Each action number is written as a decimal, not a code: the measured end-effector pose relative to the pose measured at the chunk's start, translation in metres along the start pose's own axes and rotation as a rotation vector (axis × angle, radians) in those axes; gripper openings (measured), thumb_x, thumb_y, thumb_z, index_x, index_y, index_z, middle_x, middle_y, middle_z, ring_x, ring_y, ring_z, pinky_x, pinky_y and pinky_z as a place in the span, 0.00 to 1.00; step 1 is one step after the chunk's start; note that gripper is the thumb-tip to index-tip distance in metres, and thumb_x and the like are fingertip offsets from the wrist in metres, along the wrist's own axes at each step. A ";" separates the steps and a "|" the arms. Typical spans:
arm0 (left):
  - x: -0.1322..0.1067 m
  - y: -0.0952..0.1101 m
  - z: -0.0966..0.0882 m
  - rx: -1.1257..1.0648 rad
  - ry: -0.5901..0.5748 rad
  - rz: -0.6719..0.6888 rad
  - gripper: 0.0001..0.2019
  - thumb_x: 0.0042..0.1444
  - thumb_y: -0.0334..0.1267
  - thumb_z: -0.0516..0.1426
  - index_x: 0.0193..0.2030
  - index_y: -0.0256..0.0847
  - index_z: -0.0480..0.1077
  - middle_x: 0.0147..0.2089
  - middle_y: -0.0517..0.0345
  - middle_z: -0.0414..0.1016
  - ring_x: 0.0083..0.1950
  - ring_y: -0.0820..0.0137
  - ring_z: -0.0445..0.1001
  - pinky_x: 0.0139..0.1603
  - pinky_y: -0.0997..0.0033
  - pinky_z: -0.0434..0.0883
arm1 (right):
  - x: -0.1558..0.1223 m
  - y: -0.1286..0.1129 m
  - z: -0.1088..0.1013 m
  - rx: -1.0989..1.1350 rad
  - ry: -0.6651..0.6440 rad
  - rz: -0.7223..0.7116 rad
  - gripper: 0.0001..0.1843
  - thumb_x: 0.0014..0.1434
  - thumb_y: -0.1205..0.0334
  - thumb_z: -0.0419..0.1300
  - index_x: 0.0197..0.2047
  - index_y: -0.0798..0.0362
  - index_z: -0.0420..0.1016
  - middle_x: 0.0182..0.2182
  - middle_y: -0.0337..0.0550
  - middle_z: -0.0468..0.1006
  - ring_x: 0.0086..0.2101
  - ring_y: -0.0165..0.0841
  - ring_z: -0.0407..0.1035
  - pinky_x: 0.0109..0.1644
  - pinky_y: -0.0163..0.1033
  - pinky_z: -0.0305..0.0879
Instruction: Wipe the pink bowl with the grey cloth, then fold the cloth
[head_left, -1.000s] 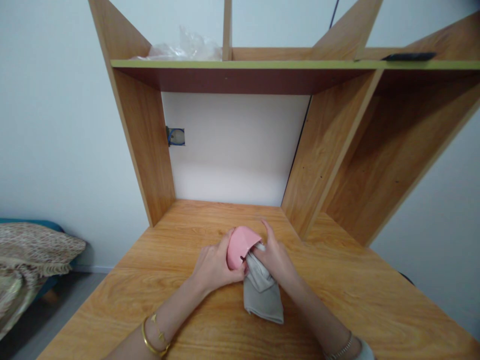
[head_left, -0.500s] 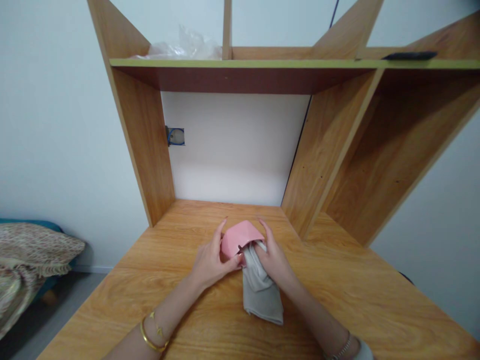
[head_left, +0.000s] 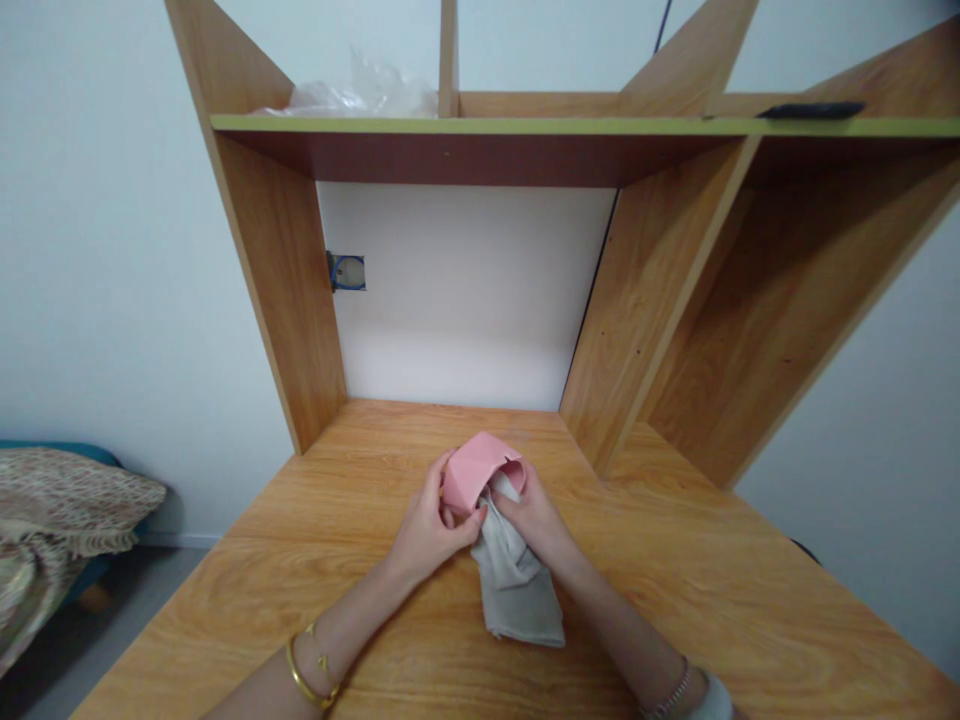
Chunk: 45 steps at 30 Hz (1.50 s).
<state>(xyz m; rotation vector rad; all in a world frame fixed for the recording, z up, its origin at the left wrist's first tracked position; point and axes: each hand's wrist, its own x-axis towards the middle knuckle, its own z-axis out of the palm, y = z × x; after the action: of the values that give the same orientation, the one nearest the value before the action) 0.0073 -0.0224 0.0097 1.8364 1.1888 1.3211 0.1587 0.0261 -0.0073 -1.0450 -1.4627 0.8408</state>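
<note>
A pink faceted bowl (head_left: pixel 477 468), hollow and with a notch in its rim, is tipped so that its opening faces down and to the right. My left hand (head_left: pixel 429 530) wraps round its left side, thumb at the rim. A pale grey cloth (head_left: pixel 523 598) is partly stuffed into the opening, and its lower end hangs toward me over the desk. With my right hand (head_left: pixel 534 515) I pinch the cloth at the opening, thumb on the fabric; the other fingers are partly hidden behind the bowl's right side.
The wooden desk (head_left: pixel 322 560) spreads around my hands. Behind it stand upright panels (head_left: pixel 281 300) and a shelf (head_left: pixel 450 127) bearing a clear plastic bag (head_left: pixel 360 95) and a dark flat object (head_left: pixel 814 110). An open wall socket box (head_left: pixel 348 272) shows at the back. A patterned blanket (head_left: pixel 67 500) lies at left.
The bowl has turned in my left hand, so its opening shows more on the right. My right hand's fingers have closed in against the bowl, and the cloth has shifted slightly left.
</note>
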 end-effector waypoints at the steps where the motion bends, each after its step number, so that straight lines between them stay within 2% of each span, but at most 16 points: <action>1: 0.000 0.002 -0.001 0.046 -0.006 0.023 0.34 0.46 0.41 0.58 0.59 0.40 0.49 0.49 0.49 0.66 0.38 0.68 0.71 0.37 0.71 0.69 | 0.000 0.001 -0.002 -0.066 0.021 0.024 0.32 0.42 0.64 0.58 0.52 0.56 0.55 0.40 0.46 0.73 0.41 0.36 0.68 0.47 0.42 0.61; 4: -0.001 0.007 -0.004 0.154 -0.021 0.084 0.34 0.44 0.40 0.59 0.58 0.41 0.51 0.53 0.50 0.64 0.50 0.63 0.67 0.49 0.66 0.64 | 0.000 -0.005 -0.010 -0.268 0.033 0.078 0.40 0.43 0.63 0.58 0.58 0.58 0.46 0.33 0.43 0.75 0.35 0.36 0.70 0.39 0.39 0.64; 8: -0.001 0.009 -0.004 0.248 -0.030 0.076 0.35 0.44 0.41 0.58 0.59 0.41 0.50 0.53 0.51 0.65 0.50 0.62 0.67 0.50 0.64 0.64 | -0.003 -0.024 -0.018 -0.586 0.030 0.098 0.38 0.49 0.61 0.54 0.61 0.57 0.43 0.24 0.39 0.73 0.25 0.35 0.69 0.27 0.34 0.60; 12: -0.001 0.005 -0.003 0.298 -0.019 0.037 0.34 0.43 0.43 0.58 0.58 0.40 0.53 0.52 0.48 0.66 0.49 0.59 0.68 0.50 0.62 0.65 | -0.006 -0.034 -0.019 -0.895 0.067 0.061 0.38 0.52 0.59 0.52 0.62 0.57 0.40 0.20 0.41 0.72 0.23 0.36 0.69 0.24 0.33 0.54; 15: 0.002 -0.002 0.000 0.228 0.026 -0.040 0.31 0.43 0.43 0.58 0.55 0.38 0.57 0.47 0.48 0.70 0.44 0.61 0.71 0.44 0.65 0.68 | -0.008 -0.036 -0.016 -0.950 0.060 -0.010 0.36 0.54 0.57 0.50 0.63 0.55 0.39 0.21 0.41 0.73 0.24 0.37 0.69 0.25 0.33 0.53; 17: 0.006 -0.008 0.001 0.106 0.043 -0.156 0.27 0.46 0.43 0.56 0.53 0.36 0.58 0.39 0.49 0.73 0.32 0.66 0.74 0.32 0.69 0.71 | -0.009 -0.035 -0.015 -0.926 0.040 -0.045 0.34 0.56 0.55 0.49 0.63 0.53 0.40 0.21 0.40 0.73 0.24 0.36 0.70 0.25 0.33 0.54; 19: 0.010 -0.014 0.001 -0.048 0.033 -0.301 0.24 0.50 0.44 0.52 0.52 0.35 0.57 0.28 0.55 0.74 0.17 0.72 0.70 0.17 0.74 0.67 | -0.009 -0.035 -0.014 -0.921 0.028 -0.050 0.33 0.56 0.53 0.48 0.62 0.53 0.42 0.21 0.41 0.73 0.24 0.37 0.69 0.26 0.34 0.54; 21: 0.015 -0.021 -0.001 -0.170 0.041 -0.425 0.22 0.52 0.46 0.49 0.50 0.33 0.57 0.16 0.64 0.68 0.09 0.75 0.62 0.09 0.78 0.60 | -0.008 -0.035 -0.015 -0.940 0.020 -0.035 0.32 0.57 0.51 0.47 0.61 0.53 0.44 0.23 0.42 0.74 0.25 0.37 0.70 0.26 0.34 0.54; 24: 0.020 -0.031 -0.004 -0.271 0.121 -0.530 0.19 0.50 0.47 0.50 0.43 0.33 0.60 0.08 0.69 0.60 0.07 0.75 0.60 0.08 0.80 0.57 | -0.005 -0.032 -0.020 -0.979 0.005 0.011 0.29 0.57 0.52 0.47 0.60 0.53 0.48 0.27 0.46 0.76 0.29 0.38 0.71 0.28 0.34 0.55; 27: 0.023 -0.039 -0.007 -0.382 0.181 -0.556 0.19 0.49 0.51 0.50 0.36 0.35 0.62 0.08 0.68 0.60 0.07 0.77 0.58 0.08 0.82 0.54 | -0.001 -0.025 -0.027 -1.028 -0.032 0.078 0.22 0.58 0.54 0.47 0.54 0.54 0.56 0.30 0.48 0.76 0.31 0.38 0.71 0.29 0.35 0.54; 29: 0.024 -0.041 -0.008 -0.458 0.197 -0.548 0.20 0.47 0.54 0.50 0.33 0.35 0.62 0.09 0.69 0.60 0.07 0.79 0.56 0.08 0.82 0.52 | 0.002 -0.019 -0.033 -1.055 -0.078 0.105 0.15 0.58 0.56 0.47 0.46 0.55 0.63 0.32 0.49 0.75 0.33 0.38 0.70 0.29 0.35 0.54; 31: 0.024 -0.043 -0.009 -0.520 0.201 -0.551 0.20 0.46 0.55 0.51 0.31 0.35 0.62 0.08 0.71 0.57 0.07 0.80 0.53 0.08 0.82 0.50 | 0.006 -0.011 -0.037 -1.054 -0.117 0.106 0.10 0.56 0.58 0.49 0.37 0.55 0.66 0.33 0.49 0.75 0.33 0.37 0.69 0.29 0.34 0.53; 34: 0.025 -0.043 -0.011 -0.598 0.202 -0.555 0.21 0.46 0.55 0.50 0.31 0.36 0.62 0.08 0.73 0.54 0.07 0.81 0.49 0.09 0.82 0.48 | 0.007 0.000 -0.038 -0.947 -0.158 0.117 0.06 0.53 0.61 0.53 0.29 0.54 0.66 0.28 0.45 0.74 0.28 0.32 0.67 0.27 0.33 0.52; 38: 0.025 -0.045 -0.013 -0.644 0.192 -0.546 0.21 0.46 0.57 0.49 0.32 0.37 0.61 0.09 0.73 0.54 0.08 0.81 0.48 0.09 0.82 0.47 | -0.001 0.008 -0.021 -0.648 -0.187 0.159 0.06 0.49 0.63 0.55 0.23 0.53 0.63 0.18 0.37 0.69 0.21 0.28 0.62 0.22 0.31 0.50; 42: 0.023 -0.046 -0.011 -0.619 0.189 -0.530 0.23 0.46 0.58 0.48 0.32 0.36 0.63 0.09 0.72 0.54 0.08 0.81 0.49 0.10 0.82 0.46 | -0.013 0.007 0.003 -0.410 -0.297 0.260 0.05 0.49 0.61 0.54 0.25 0.53 0.64 0.15 0.31 0.64 0.13 0.24 0.55 0.18 0.30 0.48; 45: 0.022 -0.046 -0.010 -0.606 0.172 -0.519 0.23 0.46 0.58 0.48 0.30 0.37 0.62 0.08 0.72 0.54 0.08 0.81 0.48 0.10 0.82 0.46 | -0.013 0.004 0.007 -0.338 -0.255 0.171 0.06 0.48 0.60 0.55 0.29 0.54 0.66 0.16 0.31 0.63 0.17 0.25 0.58 0.21 0.30 0.52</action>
<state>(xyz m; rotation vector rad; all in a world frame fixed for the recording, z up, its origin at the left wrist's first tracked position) -0.0149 0.0169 -0.0157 0.9269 1.0876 1.3465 0.1530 0.0159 -0.0166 -1.3688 -1.7928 0.8909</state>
